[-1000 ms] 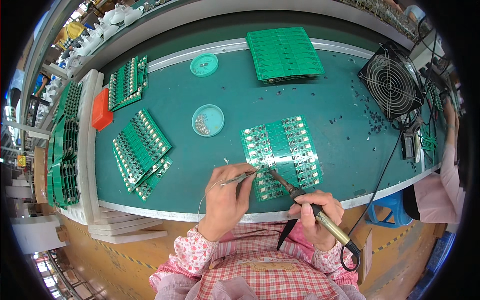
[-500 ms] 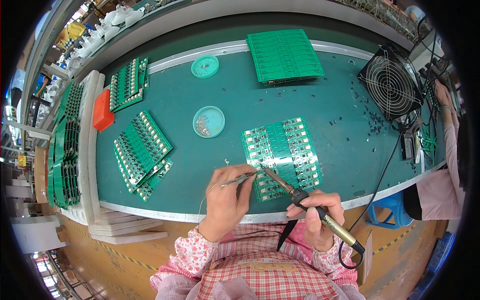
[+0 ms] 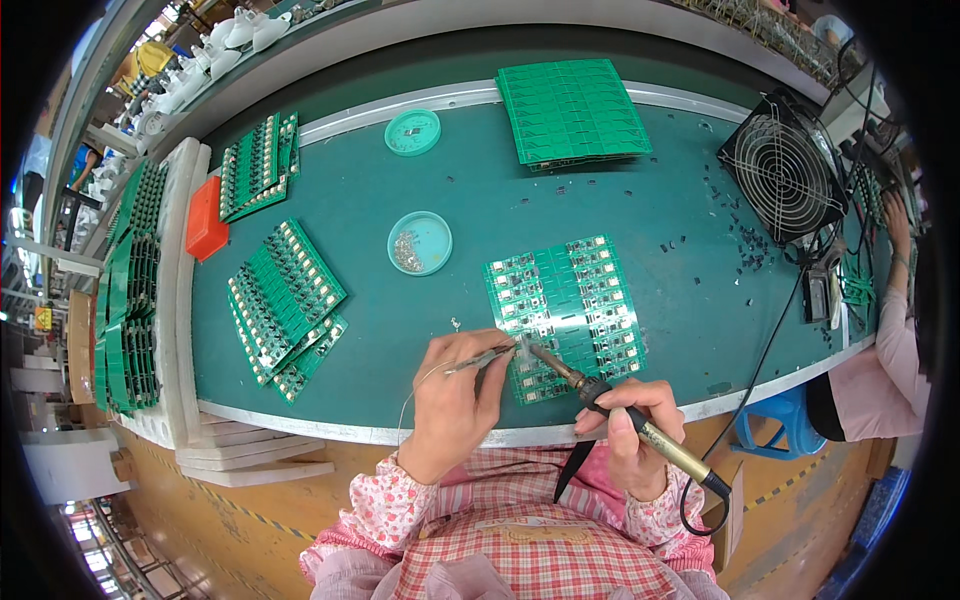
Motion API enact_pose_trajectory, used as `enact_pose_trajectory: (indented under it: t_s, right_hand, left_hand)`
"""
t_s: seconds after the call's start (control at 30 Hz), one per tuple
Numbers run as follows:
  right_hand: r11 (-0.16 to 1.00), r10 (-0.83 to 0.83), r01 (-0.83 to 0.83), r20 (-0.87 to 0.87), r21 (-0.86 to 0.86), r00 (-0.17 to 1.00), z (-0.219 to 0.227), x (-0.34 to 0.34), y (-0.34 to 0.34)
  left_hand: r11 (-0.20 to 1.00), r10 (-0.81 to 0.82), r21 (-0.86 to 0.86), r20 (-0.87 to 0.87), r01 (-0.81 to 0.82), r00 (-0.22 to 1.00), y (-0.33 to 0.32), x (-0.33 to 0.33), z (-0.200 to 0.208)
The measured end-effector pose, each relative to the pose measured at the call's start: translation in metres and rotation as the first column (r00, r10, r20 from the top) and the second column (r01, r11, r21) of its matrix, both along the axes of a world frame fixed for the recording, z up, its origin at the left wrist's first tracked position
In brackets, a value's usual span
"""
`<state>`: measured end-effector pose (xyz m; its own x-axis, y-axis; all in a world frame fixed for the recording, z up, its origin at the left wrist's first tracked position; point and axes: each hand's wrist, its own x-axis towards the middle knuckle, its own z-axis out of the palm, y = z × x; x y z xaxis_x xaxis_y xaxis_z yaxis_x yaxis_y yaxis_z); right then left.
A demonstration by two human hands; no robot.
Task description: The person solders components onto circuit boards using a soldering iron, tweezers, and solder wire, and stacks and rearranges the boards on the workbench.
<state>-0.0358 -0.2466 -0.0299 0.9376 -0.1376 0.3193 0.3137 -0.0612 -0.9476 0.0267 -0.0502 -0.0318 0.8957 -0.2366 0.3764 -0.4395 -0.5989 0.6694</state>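
Observation:
My right hand (image 3: pixel 640 430) grips a soldering iron (image 3: pixel 668 450) by its handle, with the hot tip slanting down to the left onto a green circuit board panel (image 3: pixel 570 300). Closed in a pinch, my left hand (image 3: pixel 455 395) holds metal tweezers (image 3: pixel 482 360) and a thin solder wire (image 3: pixel 407 405) that curves down past the wrist. The tweezer points meet the panel's left column of parts, close beside the iron tip. Rows of small components with pale square parts run along both sides of the panel, which lies flat on the green mat.
Two round teal dishes (image 3: pixel 448 245) hold small parts. Populated boards (image 3: pixel 285 300) lie stacked at left, near an orange box (image 3: pixel 206 220). A board stack (image 3: pixel 570 110) stands at the back. Loose black pieces surround a fan (image 3: pixel 785 165) at right. A co-worker's arm (image 3: pixel 897 270) reaches in there.
The soldering iron has shifted very slightly, its tip still at the panel's left column. My left hand stays nearly still. The co-worker's hand at far right has moved a little.

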Motion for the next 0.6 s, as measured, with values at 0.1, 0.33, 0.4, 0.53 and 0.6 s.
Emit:
enact_pose_trajectory:
  t_s: [0.1, 0.33, 0.4, 0.53, 0.6]
  right_hand:
    - [0.997, -0.026, 0.018, -0.12, -0.072, 0.992, -0.002, -0.001, -0.002]
    - [0.988, -0.003, -0.023, -0.167, -0.153, 0.986, 0.004, 0.007, -0.001]
    - [0.986, -0.004, -0.025, -0.172, -0.166, 0.985, 0.004, 0.008, -0.001]
    - [0.972, 0.043, -0.057, -0.066, -0.229, 0.997, 0.004, 0.01, -0.002]
    - [0.95, 0.119, -0.099, 0.05, -0.295, 0.992, 0.003, 0.013, -0.006]
  left_hand:
    - [1.0, 0.0, 0.006, -0.004, 0.0, 1.0, 0.0, 0.0, 0.0]
    - [1.0, 0.009, 0.005, -0.021, -0.009, 1.0, 0.0, 0.0, 0.001]
    - [1.0, 0.008, 0.005, -0.021, -0.008, 1.0, 0.0, 0.0, 0.001]
    - [1.0, 0.006, -0.004, -0.022, -0.006, 1.0, 0.0, 0.0, 0.0]
    - [1.0, 0.006, -0.005, -0.022, -0.006, 1.0, 0.0, 0.0, 0.0]
